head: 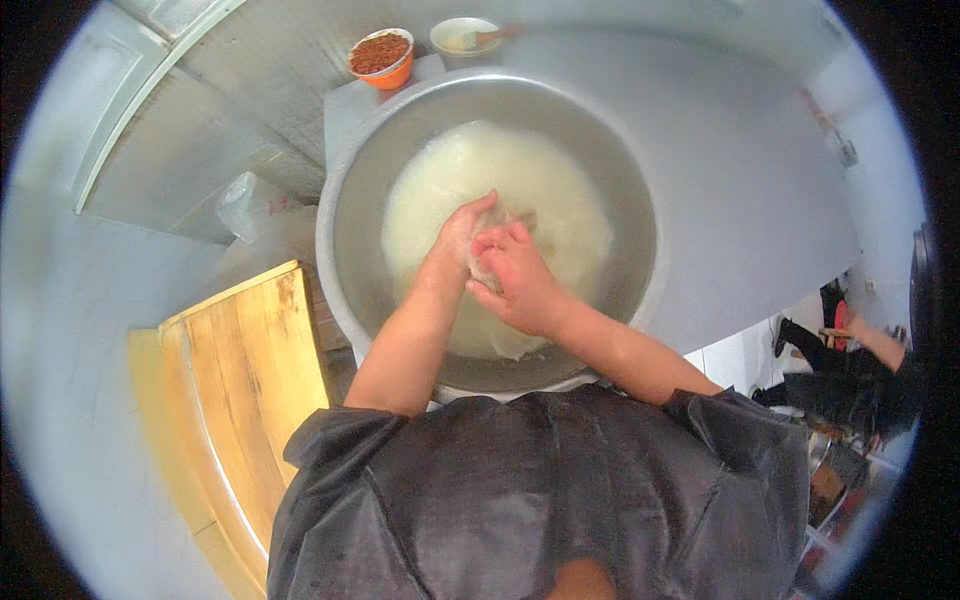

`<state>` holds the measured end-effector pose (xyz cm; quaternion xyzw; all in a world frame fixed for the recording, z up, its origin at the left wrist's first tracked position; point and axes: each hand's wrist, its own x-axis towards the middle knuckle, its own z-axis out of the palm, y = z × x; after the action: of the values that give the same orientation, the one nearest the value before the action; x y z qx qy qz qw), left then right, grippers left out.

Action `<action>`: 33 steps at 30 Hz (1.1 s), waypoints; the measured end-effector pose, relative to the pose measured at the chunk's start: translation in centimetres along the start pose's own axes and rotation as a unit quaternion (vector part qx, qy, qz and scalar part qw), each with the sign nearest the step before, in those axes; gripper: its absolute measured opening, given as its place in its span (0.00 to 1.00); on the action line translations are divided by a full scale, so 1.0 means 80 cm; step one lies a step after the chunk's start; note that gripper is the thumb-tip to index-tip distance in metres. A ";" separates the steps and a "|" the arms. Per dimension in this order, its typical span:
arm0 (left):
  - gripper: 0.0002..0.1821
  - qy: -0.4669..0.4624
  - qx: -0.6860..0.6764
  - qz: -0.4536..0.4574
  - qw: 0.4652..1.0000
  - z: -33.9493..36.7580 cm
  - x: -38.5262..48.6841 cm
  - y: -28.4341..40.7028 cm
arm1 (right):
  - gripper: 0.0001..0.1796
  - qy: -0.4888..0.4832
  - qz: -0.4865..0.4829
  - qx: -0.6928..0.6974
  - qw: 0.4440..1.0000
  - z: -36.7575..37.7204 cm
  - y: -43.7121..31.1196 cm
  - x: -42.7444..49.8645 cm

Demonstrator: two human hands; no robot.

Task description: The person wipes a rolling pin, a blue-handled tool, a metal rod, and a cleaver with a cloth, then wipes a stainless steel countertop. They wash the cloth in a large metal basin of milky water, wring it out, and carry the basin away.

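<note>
A large round metal basin [360, 187] stands before me, holding cloudy, pale-yellow liquid [442, 165]. Over the middle of it, my left hand [466, 225] and my right hand [514, 274] press together around a soft, pale, wet lump [484, 271]. The left supports its far-left side with the thumb raised; the right folds its fingers over the top. Most of the lump is hidden by my hands, and its material is unclear. A paler scrap [519, 345] shows at the liquid's near edge.
Behind the basin are an orange bowl [390, 75] of reddish-brown crumbly stuff and a white bowl [461, 37] with a wooden-handled brush [487, 36]. A grey tabletop [750, 187] extends right. Left are a wooden panel [247, 345] and a plastic bag [247, 206]. Another person [855, 375] is far right.
</note>
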<state>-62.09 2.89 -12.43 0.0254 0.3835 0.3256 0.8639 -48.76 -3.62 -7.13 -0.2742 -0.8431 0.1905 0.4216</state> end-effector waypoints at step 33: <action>0.15 0.167 0.770 0.359 0.500 0.080 -0.172 0.092 | 0.14 0.179 0.330 0.241 0.895 -0.137 0.046 0.079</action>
<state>-68.55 1.99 3.17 0.7611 0.5778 0.1819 0.2319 -41.83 4.18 0.93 -0.4562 -0.5428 0.4640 0.5310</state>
